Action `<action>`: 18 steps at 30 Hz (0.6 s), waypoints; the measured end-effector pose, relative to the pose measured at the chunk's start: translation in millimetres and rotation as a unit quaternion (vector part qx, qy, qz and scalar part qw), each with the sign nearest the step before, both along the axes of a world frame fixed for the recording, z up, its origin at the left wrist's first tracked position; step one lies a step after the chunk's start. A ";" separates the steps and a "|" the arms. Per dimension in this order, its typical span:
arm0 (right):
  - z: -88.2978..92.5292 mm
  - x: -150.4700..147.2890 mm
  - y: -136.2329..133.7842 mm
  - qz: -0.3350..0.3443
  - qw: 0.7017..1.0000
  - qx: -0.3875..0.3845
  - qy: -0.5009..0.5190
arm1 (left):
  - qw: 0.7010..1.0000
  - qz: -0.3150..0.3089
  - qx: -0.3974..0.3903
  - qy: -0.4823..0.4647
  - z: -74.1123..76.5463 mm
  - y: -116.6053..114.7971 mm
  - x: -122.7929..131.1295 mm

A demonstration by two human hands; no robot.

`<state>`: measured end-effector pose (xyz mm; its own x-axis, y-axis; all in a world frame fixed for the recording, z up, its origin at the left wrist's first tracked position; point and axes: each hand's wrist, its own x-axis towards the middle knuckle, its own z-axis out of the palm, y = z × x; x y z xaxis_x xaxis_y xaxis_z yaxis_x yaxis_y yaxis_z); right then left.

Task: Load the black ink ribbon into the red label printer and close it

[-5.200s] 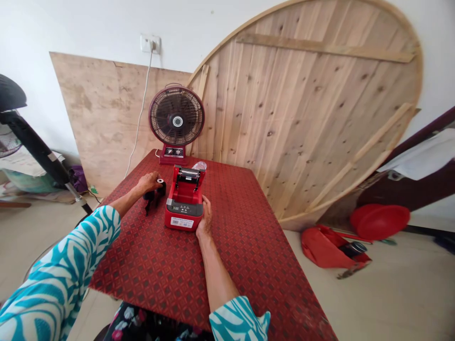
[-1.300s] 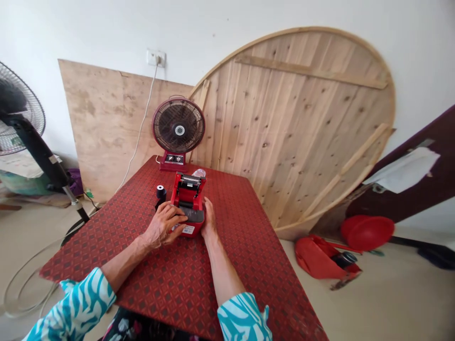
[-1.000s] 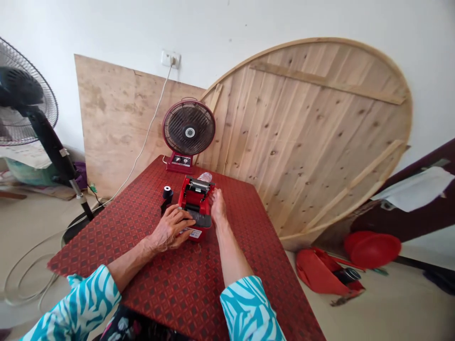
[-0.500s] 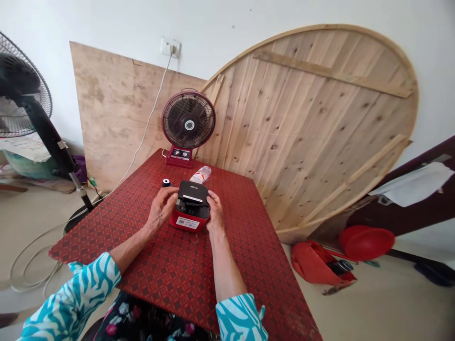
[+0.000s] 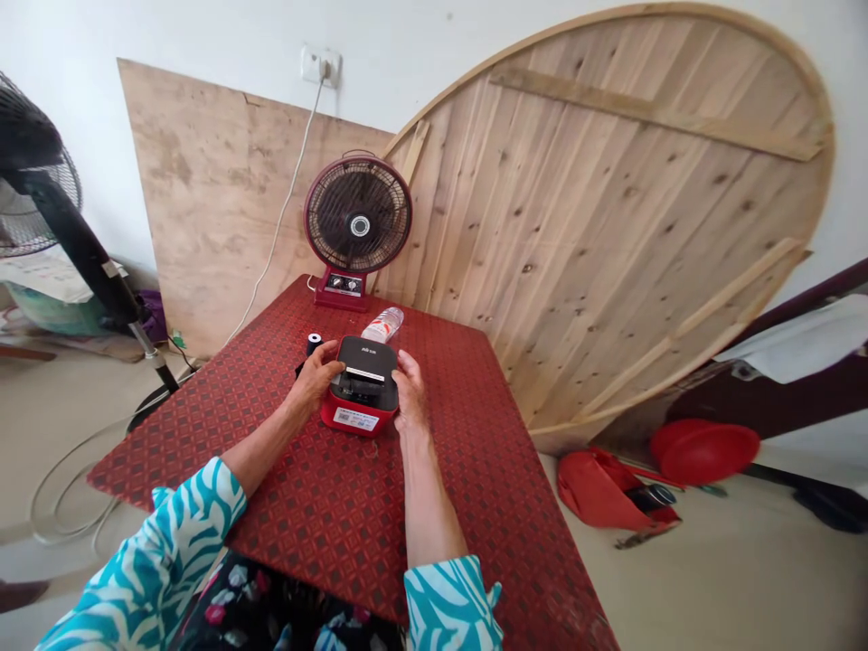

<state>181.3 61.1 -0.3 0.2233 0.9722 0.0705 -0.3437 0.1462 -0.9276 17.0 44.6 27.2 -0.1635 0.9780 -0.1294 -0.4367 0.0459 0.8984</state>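
Note:
A small red and black printer [image 5: 367, 387] stands on the patterned red tabletop, with a printed label on its front. Its black lid [image 5: 370, 354] lies nearly flat, and a pale strip shows along the lid's front edge. My left hand [image 5: 316, 374] grips the left side, thumb against the lid's edge. At the opposite side my right hand [image 5: 410, 391] holds the printer with curled fingers, some of them hidden behind it. Just beyond my left hand sits a small dark roll with a white end [image 5: 314, 343]. Behind the printer a clear plastic bottle [image 5: 383, 324] lies on its side.
A dark red table fan [image 5: 358, 226] stands at the back of the table [image 5: 475, 470]. On the left is a black floor fan [image 5: 81, 235] with a loose cable. A big round wooden board [image 5: 610, 217] leans on the wall. Red bags [image 5: 603, 488] lie on the floor at right.
The printer's lid has gone down from a slightly raised tilt. My left hand has shifted, its thumb now on the lid's edge. My right hand stays at the right side.

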 end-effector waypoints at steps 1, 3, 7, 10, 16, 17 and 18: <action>0.8 -0.8 -0.8 0.000 1.000 -0.001 0.002 | 1.000 0.004 0.006 -0.003 -0.4 -1.2 0.7; 0.7 -2.7 -2.1 -0.004 1.000 -0.007 0.008 | 0.999 0.014 0.023 -0.017 -2.4 -4.6 3.0; -4.1 -5.4 -1.8 -0.025 0.999 -0.025 0.010 | 0.997 -0.005 0.040 -0.067 -8.9 -12.5 5.9; -5.8 -5.9 0.0 -0.037 0.999 -0.033 0.022 | 0.993 -0.047 0.036 -0.105 -12.9 -15.1 0.8; -7.9 -7.1 -0.9 -0.037 0.998 -0.047 0.029 | 0.992 -0.073 0.044 -0.093 -16.1 -11.9 -13.5; -10.7 -7.9 -1.8 -0.037 0.998 -0.043 0.032 | 0.992 -0.077 0.047 -0.083 -15.9 -11.6 -14.5; -14.4 -9.0 -2.9 -0.037 0.998 -0.035 0.035 | 0.993 -0.083 0.050 -0.073 -15.5 -11.6 -15.2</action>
